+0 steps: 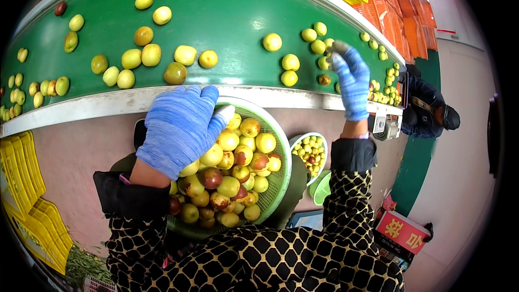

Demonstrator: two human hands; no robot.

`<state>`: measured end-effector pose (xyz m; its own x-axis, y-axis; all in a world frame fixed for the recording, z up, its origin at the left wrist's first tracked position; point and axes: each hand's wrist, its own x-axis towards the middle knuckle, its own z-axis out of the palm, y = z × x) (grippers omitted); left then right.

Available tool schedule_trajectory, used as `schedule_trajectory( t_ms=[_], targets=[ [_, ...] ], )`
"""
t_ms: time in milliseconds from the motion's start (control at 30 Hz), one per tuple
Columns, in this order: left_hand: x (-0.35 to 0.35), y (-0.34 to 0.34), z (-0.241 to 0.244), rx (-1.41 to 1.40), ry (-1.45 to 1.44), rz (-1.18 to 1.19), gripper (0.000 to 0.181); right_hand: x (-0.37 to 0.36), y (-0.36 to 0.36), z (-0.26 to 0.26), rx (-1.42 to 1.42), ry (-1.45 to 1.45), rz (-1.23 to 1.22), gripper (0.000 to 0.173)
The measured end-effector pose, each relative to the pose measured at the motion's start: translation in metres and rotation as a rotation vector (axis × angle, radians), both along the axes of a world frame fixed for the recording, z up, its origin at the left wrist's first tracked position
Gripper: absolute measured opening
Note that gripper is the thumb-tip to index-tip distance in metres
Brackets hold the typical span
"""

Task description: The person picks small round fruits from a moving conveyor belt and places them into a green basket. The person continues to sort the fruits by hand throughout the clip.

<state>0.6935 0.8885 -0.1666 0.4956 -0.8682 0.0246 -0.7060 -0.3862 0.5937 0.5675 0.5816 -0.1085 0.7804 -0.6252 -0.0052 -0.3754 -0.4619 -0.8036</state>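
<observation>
My left hand (180, 127), in a blue knit glove, lies palm down over the white edge of the conveyor and the rim of a green plastic basket (285, 162). Its thumb reaches over the basket; its palm is hidden, so I cannot tell whether it holds anything. Yellow-green jujubes (228, 186), some with red-brown patches, fill much of the basket on my lap. My right hand (352, 77), gloved alike, hovers above the green conveyor belt (239, 16) with thumb and fingers apart. No fruit shows in it. Several small jujubes (318, 46) lie close to its fingertips.
A smaller basket of jujubes (311, 152) and a green basin (322, 190) stand at right below the belt. Yellow crates (24, 174) are stacked at left. Orange crates (381, 12) stand beyond the belt. A person (425, 109) in dark clothes is near the belt's right end.
</observation>
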Motion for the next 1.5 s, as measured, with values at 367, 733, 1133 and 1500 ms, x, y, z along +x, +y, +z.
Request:
schedule_trajectory(
  t_ms=[367,733,1133,1500],
  targets=[
    [0.001,0.003,0.007,-0.017,-0.007,0.028,0.033,0.025,0.035,-0.025,-0.377,0.175,0.257,0.039],
    [0.003,0.002,0.013,-0.056,-0.023,0.031,0.033,0.115,0.080,-0.062,-0.655,0.304,0.680,0.028],
    [0.004,0.001,0.019,-0.015,-0.001,0.035,0.031,-0.026,-0.094,-0.002,-0.446,0.286,-0.168,0.035],
    [0.002,0.001,0.015,-0.008,0.017,0.040,0.029,-0.028,-0.126,-0.018,-0.663,0.523,-0.075,0.042]
  ],
)
